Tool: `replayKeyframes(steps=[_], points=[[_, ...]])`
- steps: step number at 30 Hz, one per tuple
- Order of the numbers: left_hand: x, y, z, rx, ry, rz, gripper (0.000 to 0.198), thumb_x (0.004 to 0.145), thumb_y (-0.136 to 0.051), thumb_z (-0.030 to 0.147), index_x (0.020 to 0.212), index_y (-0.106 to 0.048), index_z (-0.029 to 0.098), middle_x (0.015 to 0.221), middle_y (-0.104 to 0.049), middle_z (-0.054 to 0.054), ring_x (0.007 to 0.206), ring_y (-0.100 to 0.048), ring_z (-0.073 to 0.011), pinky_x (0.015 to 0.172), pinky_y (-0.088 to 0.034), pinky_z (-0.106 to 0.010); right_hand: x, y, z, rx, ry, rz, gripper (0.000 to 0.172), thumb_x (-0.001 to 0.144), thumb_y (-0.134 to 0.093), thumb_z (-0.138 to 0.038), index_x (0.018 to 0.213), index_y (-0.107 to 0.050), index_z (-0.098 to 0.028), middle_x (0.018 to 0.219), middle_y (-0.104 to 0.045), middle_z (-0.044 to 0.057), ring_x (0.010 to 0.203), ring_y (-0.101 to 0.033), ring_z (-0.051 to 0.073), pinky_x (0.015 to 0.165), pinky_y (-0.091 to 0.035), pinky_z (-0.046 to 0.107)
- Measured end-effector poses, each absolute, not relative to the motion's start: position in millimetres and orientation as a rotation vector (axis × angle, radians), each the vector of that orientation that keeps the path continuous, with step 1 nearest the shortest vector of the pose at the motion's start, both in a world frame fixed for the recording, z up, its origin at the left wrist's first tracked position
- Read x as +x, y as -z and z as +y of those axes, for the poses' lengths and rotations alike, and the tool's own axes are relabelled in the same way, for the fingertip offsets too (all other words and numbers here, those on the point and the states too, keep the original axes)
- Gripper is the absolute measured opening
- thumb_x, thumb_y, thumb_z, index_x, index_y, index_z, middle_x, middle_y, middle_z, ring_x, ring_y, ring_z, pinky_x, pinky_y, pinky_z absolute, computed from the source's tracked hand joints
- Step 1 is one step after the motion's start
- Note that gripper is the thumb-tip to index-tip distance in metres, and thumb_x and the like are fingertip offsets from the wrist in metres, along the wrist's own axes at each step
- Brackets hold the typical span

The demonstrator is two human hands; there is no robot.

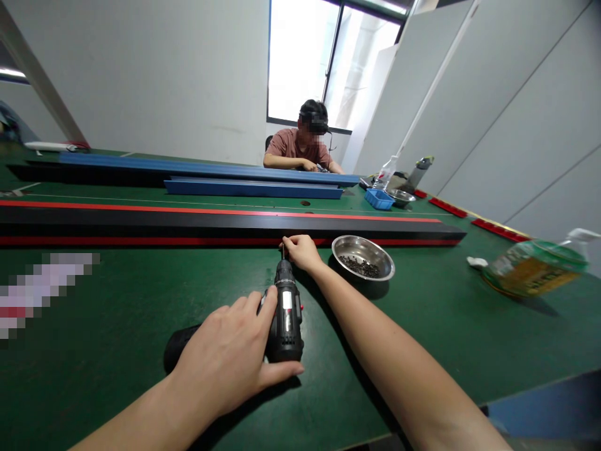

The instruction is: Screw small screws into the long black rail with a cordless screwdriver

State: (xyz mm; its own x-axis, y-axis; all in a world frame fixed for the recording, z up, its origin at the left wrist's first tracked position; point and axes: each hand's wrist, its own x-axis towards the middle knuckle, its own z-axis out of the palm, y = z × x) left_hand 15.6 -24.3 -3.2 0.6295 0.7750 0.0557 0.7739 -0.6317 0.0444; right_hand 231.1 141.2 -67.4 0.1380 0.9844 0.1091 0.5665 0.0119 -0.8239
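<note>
My left hand (225,351) is wrapped round the grip of a black cordless drill (286,313) lying on its side, bit pointing away from me. The bit tip meets the near red edge of a long black-and-red bar (225,225). Beside that tip, my right hand (302,250) is closed in a pinch against the bar's edge; whatever its fingertips hold is too small to make out. Just right of this hand is a round metal bowl (387,260) with many small dark screws (359,266) in it.
Blue bars (253,189) lie farther back on the green table (422,351). A person (295,147) sits across. To the right are a blue basket (379,199), another metal bowl (401,197), a spray bottle (387,170) and a large bottle with a yellow label (530,269).
</note>
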Motion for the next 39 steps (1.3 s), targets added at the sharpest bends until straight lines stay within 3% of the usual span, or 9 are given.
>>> replayKeyframes(steps=[4,7,13,16,20,26,34,39], points=[[15.3,3.9,-25.0,2.823,-0.116,1.343,0.094,0.081,-0.059,0.081,0.152,-0.046,0.019,0.117,-0.066,-0.014,0.102,-0.068,-0.0359,0.082,-0.058,-0.05,229.6,67.4,141.3,-1.691,-0.546,-1.592,0.035,0.102,-0.055,-0.034,0.086,-0.082,-0.016,0.079,-0.078,0.006,0.073,-0.07,0.017,0.069,-0.045,0.023],[14.7,5.2,-25.0,2.828,-0.13,1.336,0.095,0.081,-0.059,0.082,0.151,-0.046,0.02,0.116,-0.066,-0.013,0.102,-0.068,-0.0357,0.082,-0.058,-0.05,229.8,67.6,141.8,-1.69,-0.544,-1.604,0.036,0.102,-0.055,-0.035,0.089,-0.082,-0.016,0.079,-0.078,0.006,0.076,-0.071,0.018,0.07,-0.045,0.024],[14.5,4.9,-25.4,2.825,-0.132,1.324,0.095,0.08,-0.059,0.082,0.151,-0.046,0.019,0.114,-0.066,-0.012,0.101,-0.068,-0.0357,0.082,-0.059,-0.051,230.6,63.9,136.3,-1.631,-0.678,-1.509,0.046,0.104,-0.045,-0.035,0.083,-0.08,-0.013,0.074,-0.076,0.007,0.06,-0.067,0.015,0.063,-0.047,0.024],[14.5,4.1,-25.6,2.826,-0.127,1.327,0.095,0.081,-0.059,0.082,0.151,-0.046,0.019,0.114,-0.066,-0.013,0.101,-0.068,-0.0357,0.083,-0.059,-0.051,230.5,60.8,128.6,-1.566,-0.674,-1.399,0.045,0.103,-0.045,-0.039,0.088,-0.078,-0.013,0.083,-0.078,0.008,0.053,-0.065,0.013,0.057,-0.048,0.023],[14.2,4.0,-25.8,2.832,-0.124,1.337,0.096,0.081,-0.059,0.082,0.151,-0.047,0.018,0.115,-0.066,-0.013,0.1,-0.068,-0.0356,0.082,-0.059,-0.051,231.8,61.9,124.8,-1.455,-0.676,-1.439,0.041,0.101,-0.051,-0.045,0.099,-0.08,-0.017,0.094,-0.08,0.007,0.055,-0.066,0.012,0.055,-0.049,0.022],[13.8,6.6,-24.5,2.863,-0.136,1.336,0.099,0.081,-0.055,0.084,0.152,-0.047,0.015,0.113,-0.067,-0.014,0.098,-0.068,-0.0351,0.081,-0.059,-0.051,234.1,69.0,132.2,-1.511,-0.69,-1.339,0.042,0.101,-0.049,-0.044,0.098,-0.08,-0.015,0.096,-0.081,0.01,0.059,-0.07,0.015,0.048,-0.046,0.022],[15.8,10.6,-13.3,2.891,-0.185,1.367,0.102,0.082,-0.05,0.087,0.153,-0.045,0.014,0.117,-0.069,-0.015,0.098,-0.07,-0.0348,0.081,-0.06,-0.048,235.3,70.6,132.9,-1.561,-0.561,-1.378,0.042,0.101,-0.048,-0.043,0.092,-0.08,-0.017,0.09,-0.081,0.007,0.06,-0.069,0.016,0.062,-0.051,0.025],[16.2,11.9,-11.7,2.907,-0.187,1.358,0.102,0.081,-0.05,0.088,0.153,-0.045,0.015,0.119,-0.069,-0.016,0.101,-0.07,-0.0342,0.082,-0.059,-0.046,233.0,67.8,129.1,-1.548,-0.553,-1.389,0.041,0.101,-0.048,-0.042,0.09,-0.079,-0.018,0.091,-0.081,0.006,0.059,-0.068,0.016,0.062,-0.05,0.026]])
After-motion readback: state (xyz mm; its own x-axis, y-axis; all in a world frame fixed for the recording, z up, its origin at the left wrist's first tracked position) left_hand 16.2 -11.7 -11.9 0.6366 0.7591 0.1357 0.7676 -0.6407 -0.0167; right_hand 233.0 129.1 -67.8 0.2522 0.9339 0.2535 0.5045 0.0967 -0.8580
